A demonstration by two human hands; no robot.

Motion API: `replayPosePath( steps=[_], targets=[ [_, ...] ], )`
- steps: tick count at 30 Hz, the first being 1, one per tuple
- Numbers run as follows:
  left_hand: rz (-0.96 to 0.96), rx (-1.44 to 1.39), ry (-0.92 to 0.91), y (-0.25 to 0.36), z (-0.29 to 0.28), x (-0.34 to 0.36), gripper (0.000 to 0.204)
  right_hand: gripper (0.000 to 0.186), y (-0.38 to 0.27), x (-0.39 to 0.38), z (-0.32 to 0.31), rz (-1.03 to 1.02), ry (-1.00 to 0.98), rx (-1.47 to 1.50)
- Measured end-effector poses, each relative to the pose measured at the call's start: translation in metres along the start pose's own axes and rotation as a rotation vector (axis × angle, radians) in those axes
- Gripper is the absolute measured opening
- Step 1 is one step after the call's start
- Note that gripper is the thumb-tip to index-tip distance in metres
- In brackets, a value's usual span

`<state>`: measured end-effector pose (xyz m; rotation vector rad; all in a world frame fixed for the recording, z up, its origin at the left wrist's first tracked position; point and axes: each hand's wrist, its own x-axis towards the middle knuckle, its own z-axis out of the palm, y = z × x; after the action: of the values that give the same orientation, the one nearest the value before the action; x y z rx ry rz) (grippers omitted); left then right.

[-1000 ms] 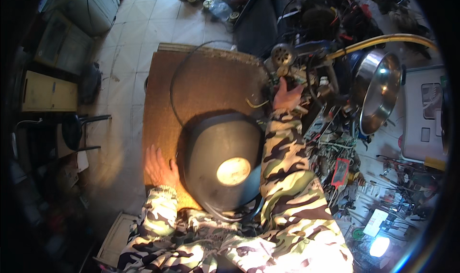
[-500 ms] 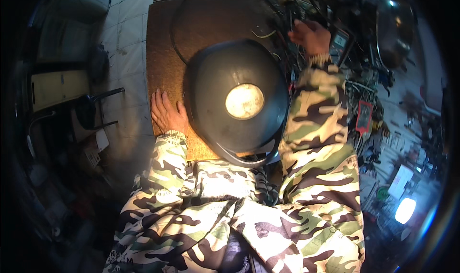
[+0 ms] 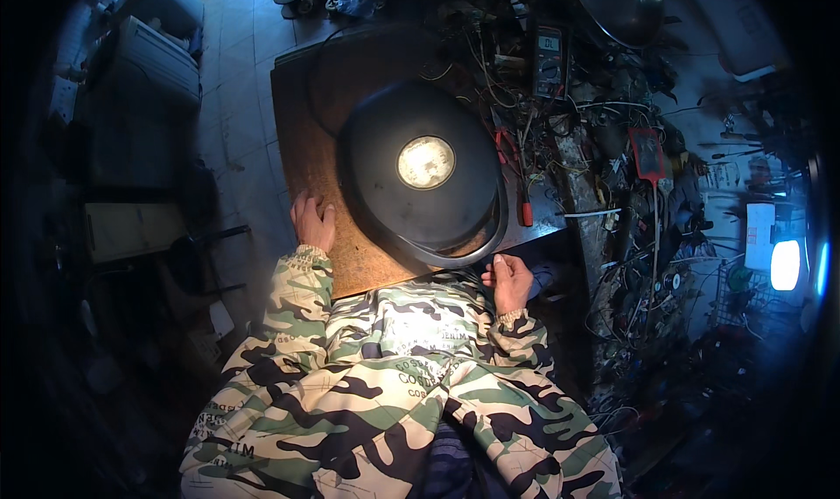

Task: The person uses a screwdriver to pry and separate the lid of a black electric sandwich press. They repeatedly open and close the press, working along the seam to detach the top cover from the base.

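Note:
A black rounded object [image 3: 385,197] with a pale round centre [image 3: 425,162] and a curved band [image 3: 464,256] along its front right sits on a brown board [image 3: 354,267]. My left hand [image 3: 313,221] lies on the board's left edge, fingers apart and slightly bent. My right hand [image 3: 506,280] is at the front edge, just below the band, with fingers curled and thumb near the index finger; what they hold, if anything, is hidden. Red-handled tools [image 3: 525,210] lie right of the black object. Both forearms are in camouflage sleeves.
Behind and right lie tangled wires and parts, a multimeter [image 3: 549,61], a red paddle-shaped item [image 3: 647,153] and a steel basin [image 3: 612,4]. A lit lamp [image 3: 786,265] is at the far right. A tiled floor [image 3: 241,114] and furniture [image 3: 131,232] are at left.
My right hand has come back from the clutter at upper right to the board's front edge. My left hand stays at the left edge. The warm light has dimmed and the view has shifted.

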<state>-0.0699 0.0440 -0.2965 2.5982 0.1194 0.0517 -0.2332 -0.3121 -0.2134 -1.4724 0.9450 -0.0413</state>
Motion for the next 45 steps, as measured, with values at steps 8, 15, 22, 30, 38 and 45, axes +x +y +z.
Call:
replayPosePath(
  steps=[8, 15, 22, 30, 38, 45],
  targets=[
    [-0.274, -0.762, -0.426, 0.035, 0.002, -0.045, 0.061, 0.046, -0.028, 0.001, 0.004, -0.193, 0.081, -0.129],
    [-0.486, -0.852, -0.666, 0.082, -0.007, -0.05, 0.105, 0.048, -0.042, 0.044, 0.004, -0.337, 0.062, -0.54],
    [-0.623, -1.069, -0.634, 0.122, -0.023, -0.043, 0.099, 0.035, -0.067, 0.041, 0.012, -0.178, -0.123, -0.463],
    [-0.678, -1.265, -0.362, 0.078, 0.002, -0.037, 0.083, 0.035, -0.068, 0.018, 0.024, -0.025, -0.402, -0.487],
    [-0.742, -1.105, -0.298, 0.052, -0.003, -0.036, 0.128, 0.05, -0.068, 0.011, 0.052, -0.203, -0.648, -0.736],
    [-0.733, -1.118, -0.318, 0.073, -0.016, -0.038, 0.108, 0.049, -0.085, 0.06, 0.044, -0.128, -0.57, -0.652]
  ],
)
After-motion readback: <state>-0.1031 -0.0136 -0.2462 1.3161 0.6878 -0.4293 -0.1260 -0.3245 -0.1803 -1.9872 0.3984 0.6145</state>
